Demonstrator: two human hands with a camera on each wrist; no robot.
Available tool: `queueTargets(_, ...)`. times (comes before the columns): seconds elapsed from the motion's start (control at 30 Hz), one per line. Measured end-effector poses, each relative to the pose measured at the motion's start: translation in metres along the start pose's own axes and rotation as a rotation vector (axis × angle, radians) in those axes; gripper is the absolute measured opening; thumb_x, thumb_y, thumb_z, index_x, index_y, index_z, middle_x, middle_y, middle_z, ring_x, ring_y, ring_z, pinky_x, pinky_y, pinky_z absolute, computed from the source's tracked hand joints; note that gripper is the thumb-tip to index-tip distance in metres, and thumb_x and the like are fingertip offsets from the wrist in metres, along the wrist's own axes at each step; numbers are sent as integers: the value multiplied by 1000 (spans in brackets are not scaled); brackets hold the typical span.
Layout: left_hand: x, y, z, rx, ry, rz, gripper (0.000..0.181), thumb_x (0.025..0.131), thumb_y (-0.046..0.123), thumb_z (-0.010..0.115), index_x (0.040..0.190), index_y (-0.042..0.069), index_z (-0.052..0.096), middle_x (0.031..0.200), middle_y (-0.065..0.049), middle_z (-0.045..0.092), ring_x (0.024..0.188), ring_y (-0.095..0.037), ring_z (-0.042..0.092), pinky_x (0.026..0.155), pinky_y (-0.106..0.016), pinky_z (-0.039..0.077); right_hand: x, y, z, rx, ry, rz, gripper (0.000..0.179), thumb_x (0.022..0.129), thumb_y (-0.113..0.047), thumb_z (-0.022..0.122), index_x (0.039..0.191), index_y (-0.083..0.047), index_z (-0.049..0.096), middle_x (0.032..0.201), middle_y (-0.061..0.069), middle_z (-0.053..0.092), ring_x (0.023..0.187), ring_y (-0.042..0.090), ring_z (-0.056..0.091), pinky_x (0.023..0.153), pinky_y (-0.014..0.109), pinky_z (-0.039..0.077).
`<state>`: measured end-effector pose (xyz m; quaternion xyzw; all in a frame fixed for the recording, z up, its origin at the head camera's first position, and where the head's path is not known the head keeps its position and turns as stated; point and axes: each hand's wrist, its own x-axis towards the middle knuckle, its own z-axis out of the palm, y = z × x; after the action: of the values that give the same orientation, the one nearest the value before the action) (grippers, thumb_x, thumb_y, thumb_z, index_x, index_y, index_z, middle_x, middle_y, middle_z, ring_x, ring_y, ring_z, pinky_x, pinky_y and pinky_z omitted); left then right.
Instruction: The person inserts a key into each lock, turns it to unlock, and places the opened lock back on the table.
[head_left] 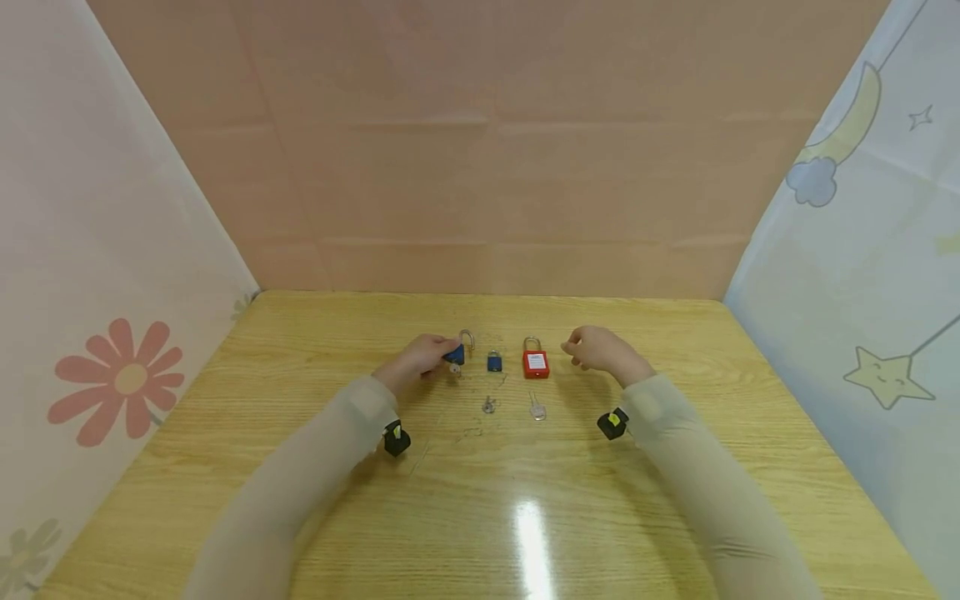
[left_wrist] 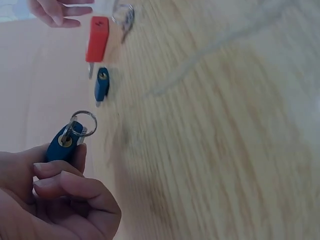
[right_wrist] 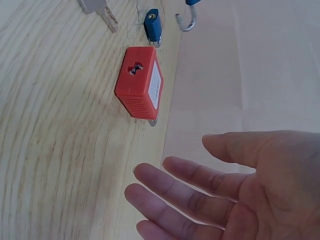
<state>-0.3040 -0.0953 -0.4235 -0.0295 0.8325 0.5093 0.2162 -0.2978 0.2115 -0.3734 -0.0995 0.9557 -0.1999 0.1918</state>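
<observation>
My left hand (head_left: 422, 355) grips a blue padlock (left_wrist: 64, 142) whose shackle (head_left: 468, 337) stands open. A key on a ring (left_wrist: 84, 123) sits in its keyhole. Just right of it, a smaller-looking blue padlock (head_left: 494, 362) lies on the table with its shackle down in the body. Beyond that is a red padlock (head_left: 536, 364) with a white label, its cross-shaped keyhole showing in the right wrist view. To the right of the red padlock hovers my right hand (right_wrist: 220, 190), holding nothing, its fingers loosely extended and apart from the lock.
Nearer to me, a small key on a ring (head_left: 489, 405) lies below the middle padlock, and another key (head_left: 537, 408) lies below the red one. All rest on a wooden table (head_left: 480, 500). A pinkish backdrop (head_left: 480, 183) rises behind, with printed sheets at both sides.
</observation>
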Motion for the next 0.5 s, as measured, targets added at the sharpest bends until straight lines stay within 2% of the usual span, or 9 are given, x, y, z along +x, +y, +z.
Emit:
queueTargets(0.07,3,0,-1,47,9,-15,45,103,39,46,131,5,55,50,4,33,40,-10,24,44,-27,26,-1,-1,0,4,-2,-2,38,105,-26,42,120,5,56,105,20,67,91,30,67,84,46,52)
queueTargets(0.27,5,0,0,94,34,-54,44,101,40,50,129,7,57,59,2,42,43,-12,29,47,-27,30,-1,-2,0,10,3,-8,38,105,-26,42,121,5,56,105,20,67,91,30,67,84,46,52)
queueTargets(0.43,5,0,0,146,38,-56,46,100,43,50,132,10,56,69,1,50,45,-12,31,48,-26,33,0,-2,-1,17,3,-11,38,104,-27,43,120,6,56,104,20,67,90,30,67,84,45,52)
queueTargets(0.5,5,1,0,163,33,-49,43,100,43,50,126,10,60,66,2,48,44,-12,30,47,-26,33,-1,-2,-1,19,5,-7,38,104,-26,43,120,6,56,104,20,67,90,30,67,84,45,52)
